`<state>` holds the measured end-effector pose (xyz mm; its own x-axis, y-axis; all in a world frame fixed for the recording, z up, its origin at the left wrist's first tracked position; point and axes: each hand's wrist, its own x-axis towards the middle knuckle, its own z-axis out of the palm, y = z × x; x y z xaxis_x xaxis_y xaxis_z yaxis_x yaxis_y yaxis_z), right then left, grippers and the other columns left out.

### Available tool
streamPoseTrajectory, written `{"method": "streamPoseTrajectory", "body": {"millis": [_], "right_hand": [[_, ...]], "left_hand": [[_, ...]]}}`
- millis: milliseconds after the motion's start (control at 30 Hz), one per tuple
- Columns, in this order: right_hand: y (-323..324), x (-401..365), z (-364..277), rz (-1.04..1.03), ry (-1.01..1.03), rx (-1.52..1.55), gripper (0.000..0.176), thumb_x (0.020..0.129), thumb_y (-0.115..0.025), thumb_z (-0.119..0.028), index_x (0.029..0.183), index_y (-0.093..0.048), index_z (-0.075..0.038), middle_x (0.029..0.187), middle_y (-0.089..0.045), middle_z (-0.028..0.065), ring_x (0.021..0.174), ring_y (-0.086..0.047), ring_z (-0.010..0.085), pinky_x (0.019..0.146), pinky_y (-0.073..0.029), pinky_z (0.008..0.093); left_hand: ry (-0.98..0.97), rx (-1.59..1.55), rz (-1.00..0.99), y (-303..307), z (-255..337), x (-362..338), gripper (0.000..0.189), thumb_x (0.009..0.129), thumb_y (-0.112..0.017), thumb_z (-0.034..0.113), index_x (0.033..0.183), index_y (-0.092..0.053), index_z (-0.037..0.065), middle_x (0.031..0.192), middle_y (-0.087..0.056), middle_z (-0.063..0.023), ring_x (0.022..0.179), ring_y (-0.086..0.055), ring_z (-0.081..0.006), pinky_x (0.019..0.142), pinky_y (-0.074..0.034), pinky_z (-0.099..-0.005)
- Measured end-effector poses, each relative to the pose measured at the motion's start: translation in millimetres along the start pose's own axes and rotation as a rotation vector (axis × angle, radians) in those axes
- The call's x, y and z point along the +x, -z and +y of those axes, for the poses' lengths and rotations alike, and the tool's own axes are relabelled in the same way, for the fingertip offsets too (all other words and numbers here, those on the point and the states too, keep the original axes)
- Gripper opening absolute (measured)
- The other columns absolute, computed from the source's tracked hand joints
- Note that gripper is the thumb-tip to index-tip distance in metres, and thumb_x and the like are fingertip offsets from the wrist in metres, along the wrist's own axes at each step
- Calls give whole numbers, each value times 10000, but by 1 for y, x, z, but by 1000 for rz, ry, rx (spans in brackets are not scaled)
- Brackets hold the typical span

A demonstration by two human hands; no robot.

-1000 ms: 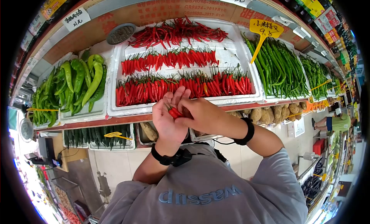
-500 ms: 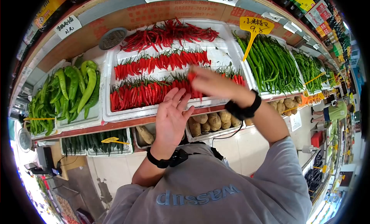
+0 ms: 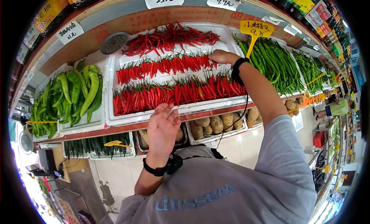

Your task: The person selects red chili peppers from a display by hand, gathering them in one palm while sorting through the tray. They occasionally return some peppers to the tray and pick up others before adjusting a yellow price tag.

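My right hand (image 3: pixel 221 56) reaches to the right end of the middle row of small red chilli peppers (image 3: pixel 165 65) in the white foam tray (image 3: pixel 154 78), fingertips on them (whether it grips one, I cannot tell). My left hand (image 3: pixel 163 127) hangs spread, palm up, holding nothing, at the tray's front edge, just beside the pale brown tubers (image 3: pixel 216 123).

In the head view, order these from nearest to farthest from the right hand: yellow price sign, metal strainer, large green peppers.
1. yellow price sign, beside the right hand
2. metal strainer, upper left
3. large green peppers, far left
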<state>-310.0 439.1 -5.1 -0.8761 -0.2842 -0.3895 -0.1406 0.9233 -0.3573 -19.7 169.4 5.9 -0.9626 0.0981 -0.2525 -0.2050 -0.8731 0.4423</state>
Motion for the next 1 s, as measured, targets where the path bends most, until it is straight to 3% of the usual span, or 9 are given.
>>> {"method": "streamPoseTrajectory", "body": {"millis": [100,200,333,400,533,600,733,833,1000], "right_hand": [[-3,8,2,-112,-50,134,478,834,-483,-389,639,-579,37,659,-613,168,515,-556,230,507,-448,366],[-4,10,6,-79,-63,163,460,849,-488,-371,622,-562,23,642,-620,153,467,-549,202,448,-451,334],[-6,11,15,-60,-44,166,418,842,-512,-339,678,-592,37,643,-627,152,505,-589,210,471,-473,334],[-8,7,17,85,41,135,373,829,-535,-297,726,-613,53,629,-626,152,540,-624,222,498,-496,337],[-8,3,18,68,22,130,337,804,-555,-260,745,-625,64,630,-633,152,568,-646,232,539,-514,338],[-8,2,18,51,-43,199,263,805,-583,-236,769,-601,24,642,-604,93,547,-623,175,490,-490,289],[-1,-2,13,210,-18,173,273,787,-614,-241,842,-607,27,677,-618,107,548,-621,189,513,-506,297],[-6,-4,7,228,49,279,299,789,-616,-258,876,-608,28,707,-633,117,549,-624,185,534,-515,301],[-6,-7,-6,226,51,195,274,824,-573,-237,864,-615,30,705,-649,127,558,-634,191,522,-513,309]], "left_hand": [[-10,-3,18,1,-1,0,262,861,-516,264,1075,-525,114,1088,-548,-36,984,-506,-167,850,-396,-329],[9,1,3,-1,-4,0,254,856,-519,257,1067,-527,115,1078,-546,-34,975,-505,-167,845,-400,-330],[34,17,20,-3,-8,1,255,849,-526,258,1059,-528,114,1074,-539,-31,975,-501,-167,844,-401,-327],[39,25,31,-3,-9,1,256,847,-528,261,1057,-528,114,1072,-537,-29,975,-499,-167,845,-400,-326],[45,36,28,-3,-11,0,255,847,-527,270,1048,-529,114,1070,-531,-28,969,-495,-167,832,-398,-324],[44,40,22,-3,-12,-1,253,847,-526,272,1045,-529,114,1069,-530,-28,967,-494,-168,826,-398,-324],[47,36,24,-2,-13,-2,235,850,-518,263,1029,-534,112,1064,-528,-31,961,-497,-170,813,-400,-315],[51,31,22,-3,-14,-3,227,850,-517,257,1023,-537,110,1055,-526,-32,951,-499,-171,805,-402,-313],[55,20,33,-4,-13,-5,227,849,-518,255,1022,-538,109,1046,-522,-34,931,-500,-172,794,-404,-315]]}}
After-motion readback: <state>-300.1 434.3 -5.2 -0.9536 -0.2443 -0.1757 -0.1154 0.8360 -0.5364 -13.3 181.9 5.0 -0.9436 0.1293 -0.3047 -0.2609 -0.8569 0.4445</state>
